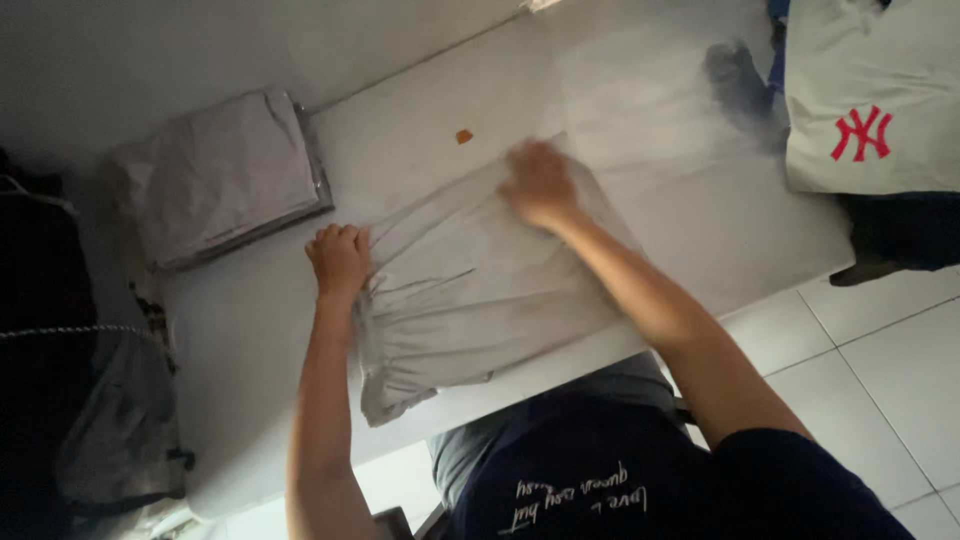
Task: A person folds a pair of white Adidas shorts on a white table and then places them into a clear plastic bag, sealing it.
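Note:
A light grey garment point(470, 280) lies partly folded on a pale mattress-like surface point(640, 110). My left hand point(340, 258) is closed in a fist on the garment's left edge, bunching the cloth there. My right hand point(540, 185) rests flat on the garment's far edge, fingers together, and looks blurred. Creases run from the left fist across the cloth.
A folded stack of grey cloth point(225, 170) sits at the far left of the surface. A white garment with a red emblem point(870, 100) lies at the right over dark clothing. A small orange scrap point(464, 136) lies beyond the garment. White floor tiles point(880, 360) show at right.

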